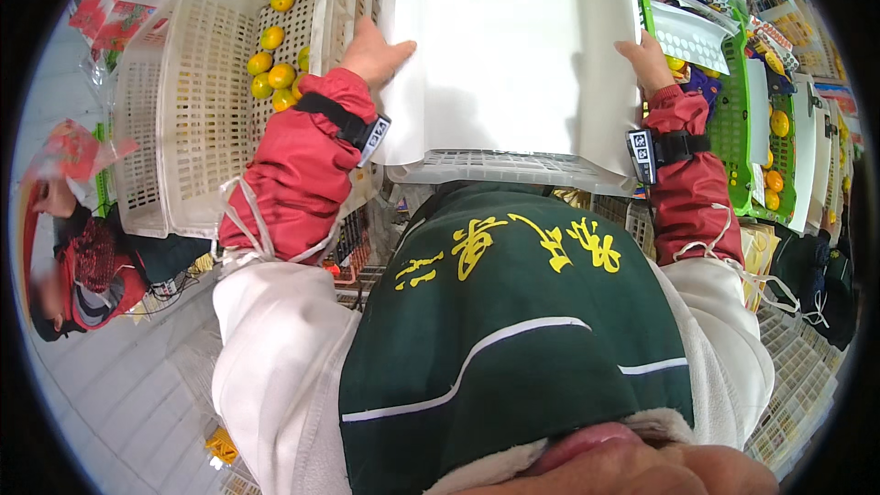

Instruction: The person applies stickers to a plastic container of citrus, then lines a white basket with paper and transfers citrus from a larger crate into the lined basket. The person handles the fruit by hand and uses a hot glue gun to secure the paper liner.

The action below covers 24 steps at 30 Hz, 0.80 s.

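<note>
A large white liner sheet (505,48) lies in a white plastic crate (509,175) before me, its two sides curling up over the crate's side walls. My left hand (378,55) is at the left edge of the sheet, thumb on its inner side and fingers over the edge. At the opposite edge, my right hand (647,62) has its thumb on the sheet, while its other fingers are mostly hidden behind it. Both wrists carry black straps with small printed-code tags over red sleeve covers.
On the left, a white perforated crate (206,82) holds several orange-yellow citrus fruits (282,75). Green crates (735,124) with fruit and packaging line the right. Another person (103,268) in red and black is at the far left. Stacked crates (790,371) stand at lower right.
</note>
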Motion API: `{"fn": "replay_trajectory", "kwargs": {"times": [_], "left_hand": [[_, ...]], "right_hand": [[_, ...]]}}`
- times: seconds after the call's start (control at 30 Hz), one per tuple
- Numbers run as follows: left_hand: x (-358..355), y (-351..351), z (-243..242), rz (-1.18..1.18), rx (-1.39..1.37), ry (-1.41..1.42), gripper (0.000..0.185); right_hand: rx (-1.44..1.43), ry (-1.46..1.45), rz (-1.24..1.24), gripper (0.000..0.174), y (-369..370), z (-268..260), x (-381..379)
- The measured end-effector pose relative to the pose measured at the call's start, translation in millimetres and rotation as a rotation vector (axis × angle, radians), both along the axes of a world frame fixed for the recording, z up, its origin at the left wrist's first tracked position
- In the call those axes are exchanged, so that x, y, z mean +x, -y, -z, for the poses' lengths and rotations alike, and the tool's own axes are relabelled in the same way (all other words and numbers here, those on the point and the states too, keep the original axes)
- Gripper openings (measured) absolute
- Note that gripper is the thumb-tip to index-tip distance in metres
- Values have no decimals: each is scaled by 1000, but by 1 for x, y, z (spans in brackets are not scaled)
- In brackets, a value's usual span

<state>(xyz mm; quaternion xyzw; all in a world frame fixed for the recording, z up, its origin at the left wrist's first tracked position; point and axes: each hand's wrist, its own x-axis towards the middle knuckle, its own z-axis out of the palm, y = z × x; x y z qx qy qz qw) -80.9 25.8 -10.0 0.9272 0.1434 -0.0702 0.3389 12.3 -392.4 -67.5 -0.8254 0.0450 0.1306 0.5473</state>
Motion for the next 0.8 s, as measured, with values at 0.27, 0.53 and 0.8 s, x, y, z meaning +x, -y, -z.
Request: {"fn": "replay_trajectory", "kwargs": {"times": [0.27,0.53,0.8], "left_hand": [[12,-3,44,35,-497,-68,35],[-18,17,8,-31,-187,120,41],[-83,-42,-121,508,-323,-224,48]], "right_hand": [[82,-50,64,34,-6,-10,-13],[100,54,23,44,3,-17,-25],[-210,243,-156,54,40,-10,-23]]}}
